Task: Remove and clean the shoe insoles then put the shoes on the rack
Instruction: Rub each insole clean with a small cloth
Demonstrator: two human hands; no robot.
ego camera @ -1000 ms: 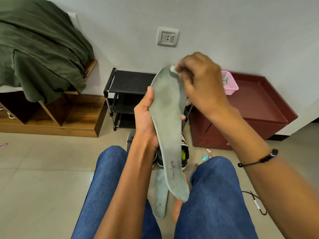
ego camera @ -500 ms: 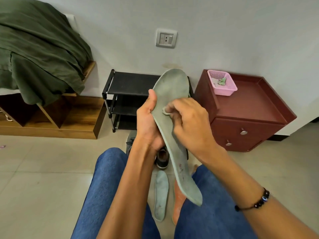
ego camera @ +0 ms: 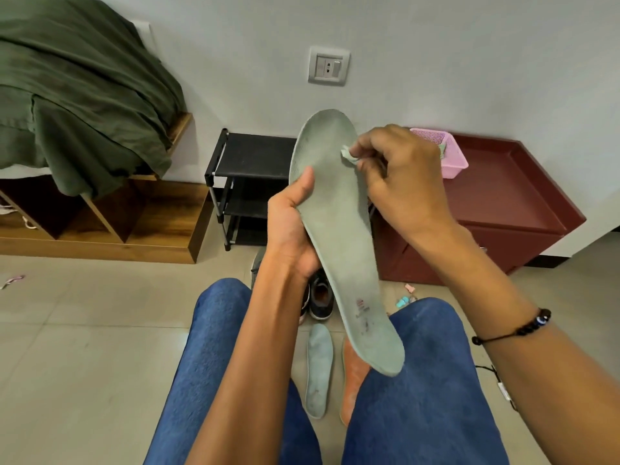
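Note:
My left hand [ego camera: 291, 229] grips a long grey-green insole [ego camera: 339, 236] by its left edge and holds it upright over my knees. My right hand [ego camera: 399, 182] pinches a small white wipe [ego camera: 348, 155] against the insole's upper right part. A dark shoe [ego camera: 321, 298] stands on the floor behind the insole, partly hidden. Between my legs on the floor lie a second pale insole [ego camera: 318, 370] and an orange one [ego camera: 352, 384]. The black shoe rack [ego camera: 248, 182] stands against the wall behind my hands.
A dark red cabinet [ego camera: 503, 203] with a pink basket [ego camera: 446, 152] on it is right of the rack. A wooden bench [ego camera: 110, 226] under green cloth [ego camera: 77, 95] is at the left. Small bits [ego camera: 404, 297] and a cable [ego camera: 500, 384] lie on the tiled floor.
My right hand with the wipe went from the insole's tip down to its middle, then back up to the upper right part. My left hand kept holding the insole.

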